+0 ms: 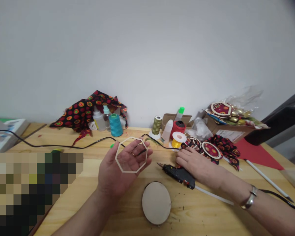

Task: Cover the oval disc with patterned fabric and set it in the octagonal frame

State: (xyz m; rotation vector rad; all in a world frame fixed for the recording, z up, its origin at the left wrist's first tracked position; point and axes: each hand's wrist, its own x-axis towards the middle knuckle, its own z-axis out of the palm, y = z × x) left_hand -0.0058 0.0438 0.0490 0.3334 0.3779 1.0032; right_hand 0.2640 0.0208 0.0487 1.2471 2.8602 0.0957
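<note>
The glue gun [178,174] lies aslant, nozzle pointing left and slightly away; the octagonal frame [130,172] is nearly face-on. The left hand [114,173], half open, holds the frame; the right hand [198,164], fingers bent, is at the gun's handle, grip unclear. Frame beyond-left of the round disc [156,203], gun beyond-right.

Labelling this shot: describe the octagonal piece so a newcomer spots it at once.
On the near side of the wooden table, find the left hand, palm facing the camera. It holds a thin, pale octagonal frame. Unlike the solid round disc at its lower right, it's hollow and straight-sided.
</note>
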